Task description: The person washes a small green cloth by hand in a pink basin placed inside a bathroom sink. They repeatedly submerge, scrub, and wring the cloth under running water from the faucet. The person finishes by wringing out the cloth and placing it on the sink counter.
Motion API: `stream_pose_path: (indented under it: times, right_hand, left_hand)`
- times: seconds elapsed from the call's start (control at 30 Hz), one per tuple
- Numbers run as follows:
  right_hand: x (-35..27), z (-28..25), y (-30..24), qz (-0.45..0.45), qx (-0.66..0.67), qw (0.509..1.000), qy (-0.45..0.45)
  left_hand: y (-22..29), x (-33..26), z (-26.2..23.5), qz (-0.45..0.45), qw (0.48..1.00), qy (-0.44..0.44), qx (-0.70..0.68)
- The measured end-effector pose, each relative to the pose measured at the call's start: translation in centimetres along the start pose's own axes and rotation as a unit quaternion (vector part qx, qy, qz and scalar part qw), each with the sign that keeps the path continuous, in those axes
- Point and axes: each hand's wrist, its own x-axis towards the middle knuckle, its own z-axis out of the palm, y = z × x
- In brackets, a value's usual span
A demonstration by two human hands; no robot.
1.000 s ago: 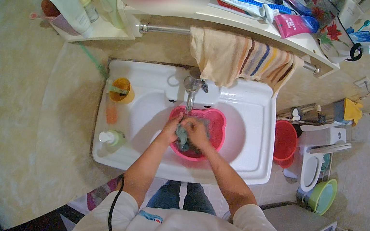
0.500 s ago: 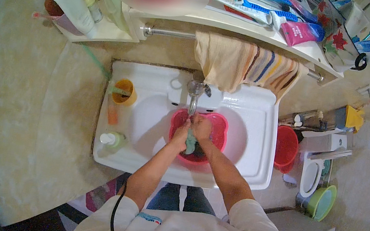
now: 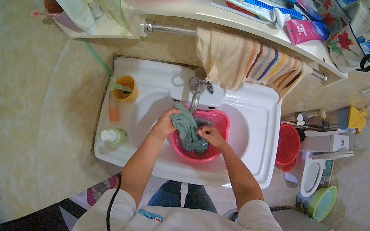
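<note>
In a white bathroom sink, above pink basin: cloth in left hand, perhaps right hand.

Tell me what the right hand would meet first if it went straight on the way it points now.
Most likely the grey-green cloth: the right hand points left at it, touching or nearly so; depth is unclear. Beyond the cloth, roughly in line, is the left hand.
</note>
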Motion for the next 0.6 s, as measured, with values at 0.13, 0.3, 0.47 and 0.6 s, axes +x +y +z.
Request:
stream_pose_path:
  times: [0.13,0.3,0.47,0.6]
  right_hand:
    - [0.3,-0.6,-0.8,-0.028,0.187,0.98,0.054]
    - [1.1,-0.5,-2.5,-0.027,-0.01,0.997,-0.068]
    - [0.5,-0.8,-5.2,0.05,0.434,0.89,0.133]
    - [1.4,1.3,-5.9,-0.1,0.132,0.955,0.244]
  left_hand:
    - [-0.1,-0.2,-0.2,-0.022,0.998,0.03,0.05]
    - [-2.3,-0.6,0.9,-0.029,0.999,0.019,0.002]
    - [-1.6,-0.7,-1.4,-0.034,0.993,0.08,0.078]
    - [-4.4,2.8,-3.2,0.03,0.993,0.077,0.079]
